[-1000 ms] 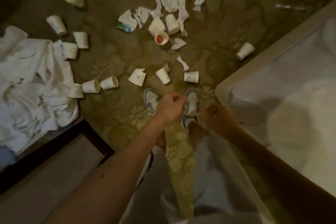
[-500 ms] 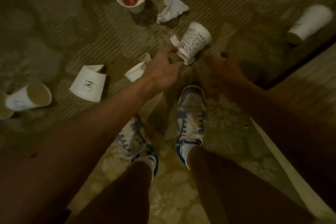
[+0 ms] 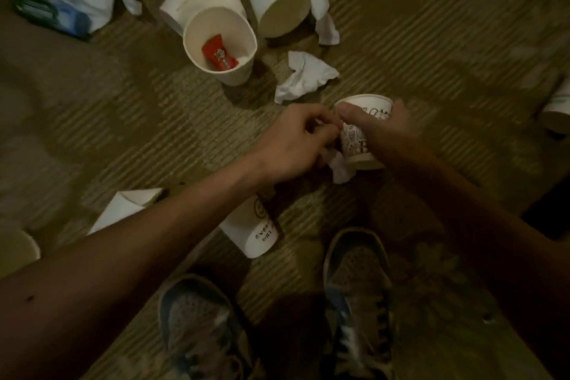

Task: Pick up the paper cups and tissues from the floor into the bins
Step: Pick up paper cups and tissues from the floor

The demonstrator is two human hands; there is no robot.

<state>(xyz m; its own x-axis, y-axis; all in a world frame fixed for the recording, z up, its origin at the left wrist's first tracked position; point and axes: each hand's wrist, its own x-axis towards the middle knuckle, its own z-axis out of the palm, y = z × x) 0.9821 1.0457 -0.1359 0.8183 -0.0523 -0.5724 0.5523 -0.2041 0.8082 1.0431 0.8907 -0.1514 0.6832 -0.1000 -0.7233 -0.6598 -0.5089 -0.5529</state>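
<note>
step: i judge this the grab itself, with both hands low over the carpet (image 3: 129, 120), one on a cup and one on a tissue; no bin is in view.
ten o'clock: tissue packet (image 3: 58, 17), glossy blue-green film, soft white sheets bunched on top.
eight o'clock: flattened paper cup (image 3: 123, 210), creased into a wedge, partly behind my left forearm.
eleven o'clock: open paper cup (image 3: 220, 40), smooth matte wall, round mouth facing me, shiny red wrapper (image 3: 219, 54) inside.
six o'clock: lettered paper cup (image 3: 257, 230), lying on its side under my left wrist.
left hand (image 3: 290, 145): fingers curled narrow, apparently pinching the tissue scrap (image 3: 339, 170), limp and crumpled, touching the cup at its three o'clock.
printed paper cup (image 3: 354, 142): just right of centre, stiff, tapered, doodle print; resting or lifted, i cannot tell.
right hand (image 3: 391, 136): thumb across the front, fingers round the back, holding that cup.
next: lift both and find the bins; i'd keep the squeeze light, since thin paper walls probably buckle.
</note>
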